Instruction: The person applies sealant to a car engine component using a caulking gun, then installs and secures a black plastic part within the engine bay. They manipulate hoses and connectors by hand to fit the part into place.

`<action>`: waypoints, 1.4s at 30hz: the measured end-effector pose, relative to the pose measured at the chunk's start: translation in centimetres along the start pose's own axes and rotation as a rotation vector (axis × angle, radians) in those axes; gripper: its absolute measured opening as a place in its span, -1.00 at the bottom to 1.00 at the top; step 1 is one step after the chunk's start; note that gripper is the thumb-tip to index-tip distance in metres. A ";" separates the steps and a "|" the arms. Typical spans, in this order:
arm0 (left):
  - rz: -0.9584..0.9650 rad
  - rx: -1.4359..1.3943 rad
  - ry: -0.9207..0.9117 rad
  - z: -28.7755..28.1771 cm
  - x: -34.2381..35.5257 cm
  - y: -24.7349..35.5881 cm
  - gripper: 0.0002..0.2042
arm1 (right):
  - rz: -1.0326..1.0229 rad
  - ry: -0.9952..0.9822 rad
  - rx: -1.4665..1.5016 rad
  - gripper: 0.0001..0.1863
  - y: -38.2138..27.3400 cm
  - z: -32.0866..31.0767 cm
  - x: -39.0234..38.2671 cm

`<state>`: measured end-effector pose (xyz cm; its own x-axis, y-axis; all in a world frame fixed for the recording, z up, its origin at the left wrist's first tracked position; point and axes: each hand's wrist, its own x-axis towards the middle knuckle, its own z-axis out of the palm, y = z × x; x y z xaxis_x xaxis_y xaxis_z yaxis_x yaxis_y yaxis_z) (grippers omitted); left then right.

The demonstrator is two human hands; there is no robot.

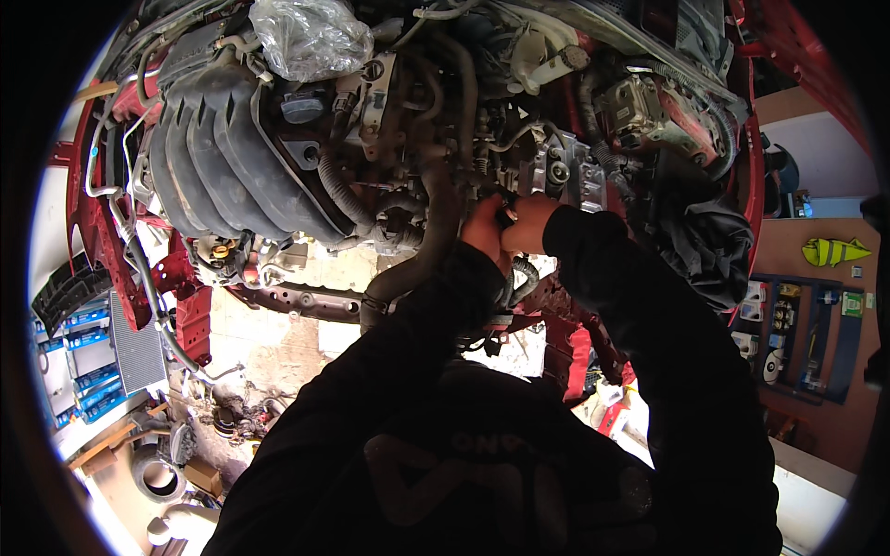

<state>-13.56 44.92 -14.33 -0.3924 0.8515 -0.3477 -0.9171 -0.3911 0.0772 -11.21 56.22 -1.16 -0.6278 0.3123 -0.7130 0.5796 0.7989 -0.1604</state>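
Note:
Both my hands are close together in the middle of a car's engine bay, just right of a thick black hose (438, 208). My left hand (483, 230) has its fingers curled near the hose, around something small and dark. Pressed up against it from the right, my right hand (530, 223) is closed too, its fingertips meeting the left's. What they pinch is mostly hidden by the fingers. Just beyond the right hand sits a silver metal housing (584, 176). A ribbed black conduit (526, 278) hangs below the hands.
A black ribbed intake manifold (236, 153) fills the left of the bay. Clear plastic wrap (311, 39) lies at the back, and black cloth (702, 236) drapes over the right side. A red crossmember (301, 301) spans the front. A tyre (158, 473) rests on the floor.

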 end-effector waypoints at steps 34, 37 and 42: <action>-0.174 -0.157 -0.154 -0.3 1.2 -2.1 -0.41 | -0.020 0.292 -0.238 -0.31 2.8 1.5 1.7; -0.131 -0.104 -0.006 0.9 1.2 -2.3 -0.52 | -0.087 0.293 -0.214 -0.28 4.4 1.2 2.6; -0.092 0.036 0.149 2.0 1.6 -2.6 -0.61 | -0.171 0.293 -0.202 -0.21 6.4 1.1 3.8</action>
<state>-11.95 48.05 -13.24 -0.2944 0.8211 -0.4890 -0.9516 -0.2990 0.0707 -9.31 61.95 -5.58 -0.8451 0.2760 -0.4580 0.3582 0.9281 -0.1017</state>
